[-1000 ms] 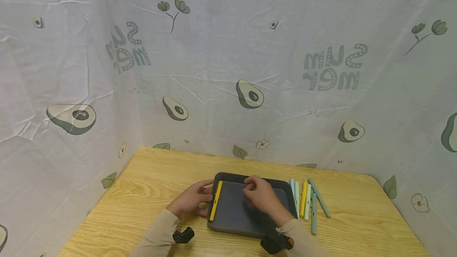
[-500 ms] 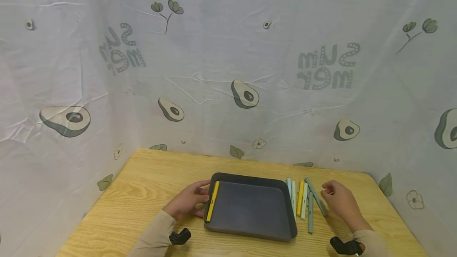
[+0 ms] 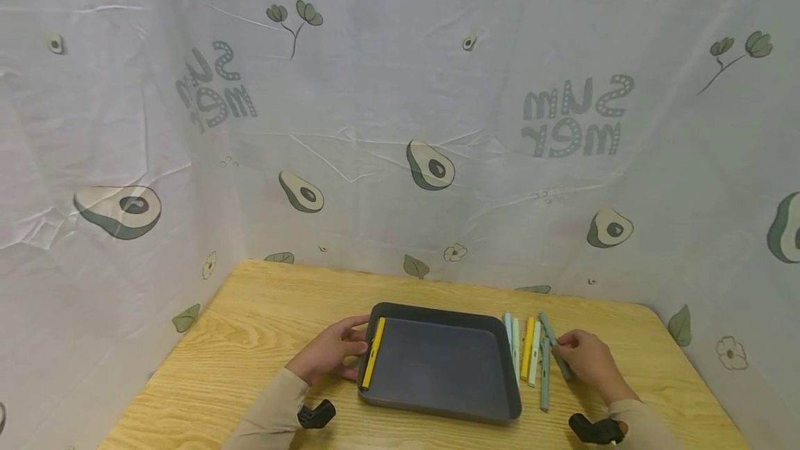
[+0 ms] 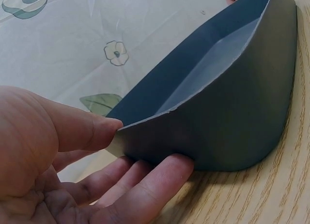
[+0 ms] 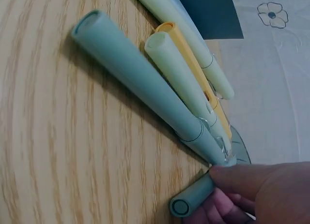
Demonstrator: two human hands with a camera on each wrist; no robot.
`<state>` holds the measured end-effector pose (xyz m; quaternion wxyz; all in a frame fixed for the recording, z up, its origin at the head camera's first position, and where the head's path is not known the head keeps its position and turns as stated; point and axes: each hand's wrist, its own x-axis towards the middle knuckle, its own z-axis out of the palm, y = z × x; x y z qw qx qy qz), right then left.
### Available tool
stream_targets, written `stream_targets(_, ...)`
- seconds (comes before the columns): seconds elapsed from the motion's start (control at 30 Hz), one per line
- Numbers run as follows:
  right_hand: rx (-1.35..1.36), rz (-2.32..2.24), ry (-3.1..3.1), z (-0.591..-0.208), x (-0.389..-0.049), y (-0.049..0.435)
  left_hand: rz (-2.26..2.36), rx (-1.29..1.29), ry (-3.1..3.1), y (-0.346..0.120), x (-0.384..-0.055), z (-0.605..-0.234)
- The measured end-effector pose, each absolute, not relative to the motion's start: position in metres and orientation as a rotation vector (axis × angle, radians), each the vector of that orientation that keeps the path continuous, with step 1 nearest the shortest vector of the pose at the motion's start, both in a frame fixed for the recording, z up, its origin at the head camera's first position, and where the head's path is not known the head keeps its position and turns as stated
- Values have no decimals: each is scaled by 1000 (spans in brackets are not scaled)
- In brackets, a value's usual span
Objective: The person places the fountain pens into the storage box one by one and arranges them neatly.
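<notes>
My left hand (image 3: pixel 328 351) holds the left side of a dark grey tray (image 3: pixel 444 367). In the left wrist view its thumb is at the rim and its fingers lie against the outer wall. A yellow pen (image 3: pixel 373 353) lies inside the tray along that side. To the tray's right, my right hand (image 3: pixel 590 360) pinches a grey-green pen (image 5: pixel 191 197) between thumb and fingers; part of this pen is hidden by the hand. Right beside it lies another grey-green pen (image 5: pixel 140 83) with a clip, its far end close to my thumb.
Between the tray and my right hand lie a second yellow pen (image 3: pixel 528 349), a pale green pen (image 3: pixel 535 356), another pale green pen (image 3: pixel 515 342) and a light blue pen (image 3: pixel 507 325). A printed curtain (image 3: pixel 375 228) hangs behind the wooden table (image 3: pixel 294 290).
My right hand has left the space over the tray, swung right past the pens, then come back left and down onto the slanted grey-green pen. The left hand stays at the tray.
</notes>
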<state>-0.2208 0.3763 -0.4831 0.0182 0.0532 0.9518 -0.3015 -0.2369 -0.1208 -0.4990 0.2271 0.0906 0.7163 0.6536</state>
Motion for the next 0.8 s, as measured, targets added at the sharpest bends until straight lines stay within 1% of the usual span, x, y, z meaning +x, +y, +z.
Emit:
stream_targets(0.37,314,-943,2925,-484,-206,382,1803,254,1968,-118,-237,-496)
stream_targets(0.8,324,-898,2937,-486,-199,386,1790,228,2005,-118,-235,-498)
